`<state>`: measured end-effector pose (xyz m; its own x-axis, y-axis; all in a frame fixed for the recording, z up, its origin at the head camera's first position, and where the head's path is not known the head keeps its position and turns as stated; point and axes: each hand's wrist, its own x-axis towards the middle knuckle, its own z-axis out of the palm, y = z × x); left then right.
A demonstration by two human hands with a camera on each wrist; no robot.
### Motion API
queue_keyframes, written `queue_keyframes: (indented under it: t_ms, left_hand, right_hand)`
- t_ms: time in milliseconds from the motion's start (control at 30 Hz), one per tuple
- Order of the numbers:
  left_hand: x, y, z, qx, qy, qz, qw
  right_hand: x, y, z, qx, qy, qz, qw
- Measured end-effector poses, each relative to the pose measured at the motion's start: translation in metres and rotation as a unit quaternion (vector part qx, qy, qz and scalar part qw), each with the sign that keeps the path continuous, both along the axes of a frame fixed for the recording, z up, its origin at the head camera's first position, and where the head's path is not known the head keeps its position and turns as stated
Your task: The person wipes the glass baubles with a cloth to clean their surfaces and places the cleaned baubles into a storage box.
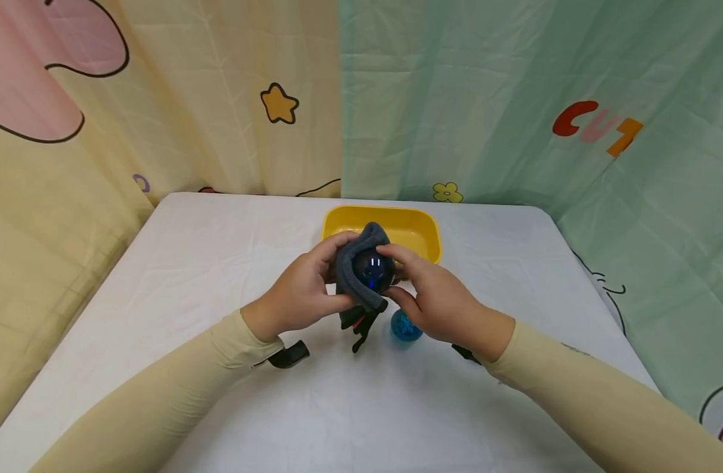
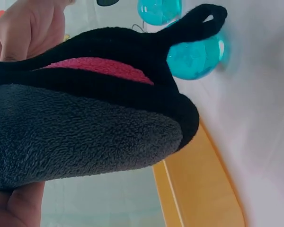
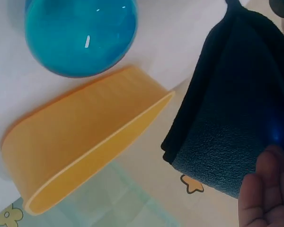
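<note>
Above the table's middle, my left hand (image 1: 299,289) grips a folded grey towel cloth (image 1: 348,279) with black trim. A dark blue glossy ball (image 1: 374,270) sits against the cloth's inner side. My right hand (image 1: 441,295) pinches this ball from the right, fingers above and thumb below. The cloth's black loop and pink-red inner layer (image 2: 102,67) show in the left wrist view. On the table below lies a clear blue ball (image 1: 405,326); the left wrist view shows two teal balls, one at the top (image 2: 159,9) and another behind the loop (image 2: 191,59).
A yellow tray (image 1: 411,226) stands just beyond the hands on the white-covered table (image 1: 237,230). Printed curtains (image 1: 456,98) hang behind the table and at its sides. Black straps (image 1: 289,355) show under the wrists.
</note>
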<state>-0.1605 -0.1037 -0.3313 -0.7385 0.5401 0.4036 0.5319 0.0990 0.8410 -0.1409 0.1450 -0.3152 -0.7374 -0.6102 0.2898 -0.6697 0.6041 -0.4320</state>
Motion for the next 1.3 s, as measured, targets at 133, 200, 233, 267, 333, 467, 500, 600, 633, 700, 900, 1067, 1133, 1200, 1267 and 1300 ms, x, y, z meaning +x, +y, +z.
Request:
queue_keyframes:
  t_ms: [133, 200, 233, 267, 333, 467, 500, 600, 633, 700, 900, 1067, 1133, 1200, 1267, 1300]
  left_hand:
    - [0.0014, -0.0005, 0.0, -0.001, 0.001, -0.002, 1.0]
    - [0.0016, -0.0008, 0.0002, -0.003, 0.002, -0.002, 1.0]
    - [0.0018, -0.001, 0.0003, -0.005, 0.003, -0.002, 1.0]
    - [0.0018, -0.0011, 0.0001, -0.008, 0.003, -0.001, 1.0]
    - [0.0018, -0.0014, 0.0001, -0.013, 0.005, 0.0, 0.9999]
    - [0.0019, -0.0018, -0.0006, -0.021, 0.013, 0.005, 0.9997]
    - [0.0017, -0.0018, -0.0009, -0.022, 0.015, 0.005, 0.9996]
    - [0.0013, -0.0017, -0.0012, -0.019, 0.021, 0.005, 0.9996]
    - [0.001, -0.0016, -0.0011, -0.017, 0.021, 0.005, 0.9996]
    - [0.0009, -0.0016, -0.0007, -0.01, 0.019, 0.003, 0.9998]
    - [0.001, -0.0016, 0.0006, 0.003, 0.003, -0.002, 1.0]
    - [0.0015, -0.0018, 0.0014, 0.002, -0.001, -0.009, 1.0]
    - [0.0014, -0.0015, 0.0018, 0.001, -0.001, -0.012, 0.9999]
    - [0.0013, -0.0009, 0.0023, -0.001, 0.002, -0.011, 0.9999]
    - [0.0013, -0.0004, 0.0032, -0.005, 0.003, -0.009, 0.9999]
    - [0.0014, -0.0002, 0.0033, -0.007, 0.003, -0.007, 0.9999]
  right_hand:
    - [-0.0017, -0.001, -0.0002, 0.014, 0.022, -0.009, 0.9996]
    - [-0.002, -0.0012, -0.0005, 0.008, 0.009, -0.013, 0.9998]
    - [-0.0021, -0.0011, -0.0012, -0.003, -0.01, -0.013, 0.9999]
    - [-0.0021, -0.0014, -0.0017, -0.02, -0.038, -0.013, 0.999]
    - [-0.0018, -0.0016, -0.0027, -0.062, -0.099, -0.009, 0.9931]
    - [-0.0015, -0.0022, -0.0046, -0.107, -0.142, 0.0, 0.984]
    - [-0.0014, -0.0021, -0.005, -0.105, -0.134, 0.003, 0.9854]
    - [-0.0006, -0.0011, -0.0056, -0.085, -0.086, 0.015, 0.9926]
    - [-0.0003, -0.0006, -0.0056, -0.079, -0.07, 0.021, 0.9942]
    - [0.0, 0.0004, -0.005, -0.065, -0.041, 0.029, 0.9966]
    - [-0.0015, 0.0008, -0.0002, 0.01, 0.027, 0.007, 0.9996]
    - [-0.0034, 0.0017, 0.0025, 0.043, 0.063, -0.011, 0.997]
    - [-0.0034, 0.0016, 0.0019, 0.019, 0.026, -0.007, 0.9995]
    - [-0.0027, 0.0006, 0.0013, -0.028, -0.041, -0.004, 0.9988]
    - [-0.0026, -0.0004, -0.0005, -0.08, -0.109, -0.007, 0.9908]
    - [-0.0025, -0.0006, -0.0014, -0.101, -0.132, -0.008, 0.986]
